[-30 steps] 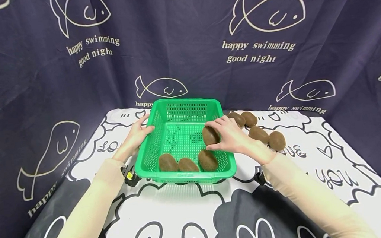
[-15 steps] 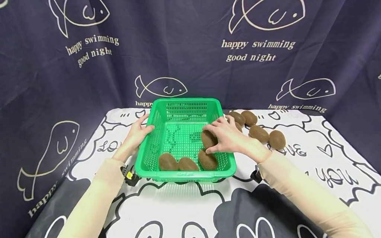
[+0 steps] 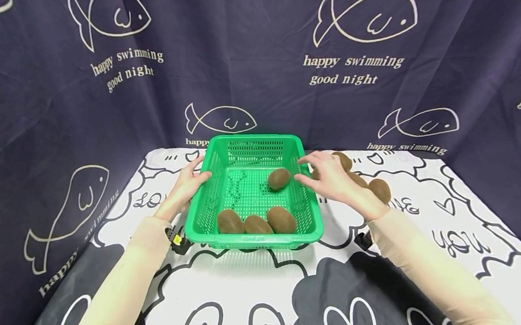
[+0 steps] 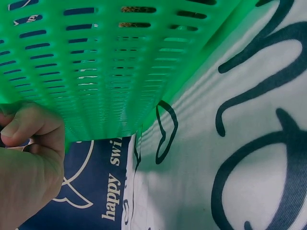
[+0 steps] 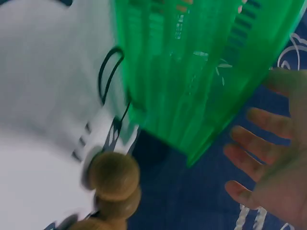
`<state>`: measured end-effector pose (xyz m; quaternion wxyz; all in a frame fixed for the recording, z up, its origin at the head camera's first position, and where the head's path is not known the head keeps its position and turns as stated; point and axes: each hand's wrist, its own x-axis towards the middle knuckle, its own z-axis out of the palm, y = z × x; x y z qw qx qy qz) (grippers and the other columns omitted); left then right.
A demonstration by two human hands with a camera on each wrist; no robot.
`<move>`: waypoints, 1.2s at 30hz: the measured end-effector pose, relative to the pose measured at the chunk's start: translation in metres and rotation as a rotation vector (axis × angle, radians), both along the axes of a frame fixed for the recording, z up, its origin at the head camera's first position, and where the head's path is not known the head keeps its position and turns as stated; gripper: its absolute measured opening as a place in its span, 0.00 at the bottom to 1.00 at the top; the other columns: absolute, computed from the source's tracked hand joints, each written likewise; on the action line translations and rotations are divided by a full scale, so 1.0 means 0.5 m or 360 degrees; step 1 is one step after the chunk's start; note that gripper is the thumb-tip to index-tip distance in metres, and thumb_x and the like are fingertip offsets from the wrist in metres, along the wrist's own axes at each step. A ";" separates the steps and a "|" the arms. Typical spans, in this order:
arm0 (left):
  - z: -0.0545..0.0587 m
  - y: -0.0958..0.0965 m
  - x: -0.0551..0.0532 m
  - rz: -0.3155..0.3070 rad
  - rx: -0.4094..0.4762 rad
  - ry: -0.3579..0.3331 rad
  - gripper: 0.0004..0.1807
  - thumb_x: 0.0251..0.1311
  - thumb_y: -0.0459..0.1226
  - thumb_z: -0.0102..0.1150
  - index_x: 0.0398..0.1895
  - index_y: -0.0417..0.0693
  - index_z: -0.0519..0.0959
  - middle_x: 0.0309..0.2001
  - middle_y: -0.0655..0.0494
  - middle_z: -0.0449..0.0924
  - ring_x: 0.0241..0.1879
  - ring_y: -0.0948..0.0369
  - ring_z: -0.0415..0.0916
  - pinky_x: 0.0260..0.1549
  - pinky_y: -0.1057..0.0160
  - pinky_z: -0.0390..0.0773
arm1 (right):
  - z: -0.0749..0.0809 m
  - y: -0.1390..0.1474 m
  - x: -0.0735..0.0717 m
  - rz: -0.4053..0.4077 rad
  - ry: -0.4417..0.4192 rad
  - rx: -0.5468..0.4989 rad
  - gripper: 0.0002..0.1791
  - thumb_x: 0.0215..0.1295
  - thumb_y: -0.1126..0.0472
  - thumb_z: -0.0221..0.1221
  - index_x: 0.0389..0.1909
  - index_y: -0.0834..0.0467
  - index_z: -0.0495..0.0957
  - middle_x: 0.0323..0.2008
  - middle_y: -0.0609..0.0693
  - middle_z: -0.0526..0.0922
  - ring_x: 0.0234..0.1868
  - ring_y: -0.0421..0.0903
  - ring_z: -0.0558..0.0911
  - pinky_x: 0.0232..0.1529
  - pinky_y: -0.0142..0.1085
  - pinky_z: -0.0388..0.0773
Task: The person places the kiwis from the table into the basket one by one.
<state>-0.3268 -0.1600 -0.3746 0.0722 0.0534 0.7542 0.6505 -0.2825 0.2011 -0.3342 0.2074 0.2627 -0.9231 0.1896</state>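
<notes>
Kiwis point(image 3: 258, 226) lie in the green basket point(image 3: 253, 242), four that I can count. Three are in a row along the near wall, side by side, and the lone kiwi point(image 3: 279, 179) sits on the bottom near the right wall. The left hand point(image 3: 186, 184) holds the left side of the basket by its rim, with the thumb at the top and the other fingers bent at the outside. The right hand point(image 3: 330, 177) is at the right rim, with its fingers spread apart and a little bent, and nothing is in its grip. I cannot tell if its fingertips touch the rim. More kiwis point(image 3: 379, 190) lie on the surface to the right of the basket, close together. The right hand hides some of them, so I cannot count them all. Both arms wear pale sleeves point(image 3: 123, 285). By the left wrist is a black strap point(image 3: 179, 244) with a yellow spot. The surface point(image 3: 178, 286) has a white and black cover with hearts, big eyes and letters. Behind it hangs a dark blue cloth point(image 3: 251, 46) with fish and words on it.
</notes>
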 end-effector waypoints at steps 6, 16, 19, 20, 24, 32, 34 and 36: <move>-0.001 0.000 -0.001 0.0002 -0.0018 0.0006 0.38 0.66 0.34 0.49 0.77 0.54 0.48 0.55 0.26 0.74 0.37 0.51 0.85 0.37 0.52 0.88 | -0.025 0.066 -0.019 -0.0059 0.0003 -0.0190 0.20 0.58 0.59 0.64 0.48 0.66 0.78 0.48 0.62 0.80 0.52 0.60 0.76 0.56 0.54 0.72; -0.001 0.000 -0.002 0.0012 -0.0014 -0.0003 0.39 0.66 0.34 0.49 0.77 0.54 0.47 0.57 0.25 0.73 0.41 0.47 0.84 0.42 0.48 0.87 | -0.086 0.135 -0.049 -0.0115 -0.0164 -0.0107 0.32 0.51 0.60 0.69 0.57 0.69 0.73 0.50 0.67 0.77 0.51 0.62 0.75 0.54 0.56 0.74; -0.001 0.002 -0.001 0.0013 -0.0005 -0.0008 0.39 0.66 0.34 0.49 0.77 0.53 0.47 0.57 0.25 0.73 0.42 0.47 0.84 0.44 0.45 0.86 | -0.099 0.142 -0.056 -0.0137 -0.0240 -0.0060 0.35 0.50 0.59 0.69 0.59 0.68 0.71 0.48 0.67 0.77 0.47 0.60 0.75 0.49 0.54 0.76; 0.000 0.002 0.000 0.0012 -0.0003 -0.0008 0.39 0.66 0.34 0.49 0.77 0.53 0.47 0.57 0.25 0.72 0.42 0.47 0.84 0.44 0.45 0.85 | -0.102 0.143 -0.058 -0.0142 -0.0265 -0.0043 0.37 0.50 0.59 0.70 0.60 0.68 0.70 0.48 0.68 0.76 0.46 0.60 0.75 0.48 0.54 0.76; -0.001 0.002 -0.001 0.0010 -0.0017 0.0000 0.39 0.65 0.34 0.49 0.77 0.52 0.47 0.56 0.25 0.73 0.41 0.48 0.84 0.43 0.47 0.86 | -0.112 0.145 -0.071 -0.0164 -0.0345 0.0011 0.40 0.49 0.58 0.71 0.63 0.67 0.68 0.49 0.67 0.75 0.48 0.60 0.74 0.48 0.54 0.76; -0.003 0.001 -0.002 0.0005 -0.0045 0.0009 0.38 0.66 0.34 0.49 0.77 0.54 0.47 0.55 0.26 0.75 0.39 0.49 0.84 0.39 0.51 0.88 | -0.129 0.137 -0.092 -0.0131 -0.0395 0.0032 0.41 0.46 0.59 0.72 0.62 0.66 0.69 0.49 0.67 0.76 0.50 0.60 0.72 0.50 0.55 0.75; -0.002 0.001 -0.002 0.0007 -0.0050 0.0016 0.38 0.66 0.34 0.49 0.77 0.54 0.48 0.55 0.26 0.75 0.39 0.49 0.84 0.39 0.51 0.88 | -0.130 0.133 -0.096 -0.0128 -0.0394 0.0033 0.41 0.44 0.59 0.73 0.61 0.66 0.69 0.50 0.67 0.77 0.51 0.61 0.71 0.52 0.55 0.75; -0.002 0.001 -0.002 0.0007 -0.0057 0.0017 0.38 0.66 0.34 0.49 0.77 0.55 0.48 0.55 0.26 0.75 0.40 0.49 0.84 0.40 0.51 0.88 | -0.132 0.131 -0.098 -0.0132 -0.0403 0.0038 0.42 0.43 0.59 0.73 0.61 0.67 0.68 0.50 0.68 0.76 0.53 0.62 0.70 0.54 0.57 0.74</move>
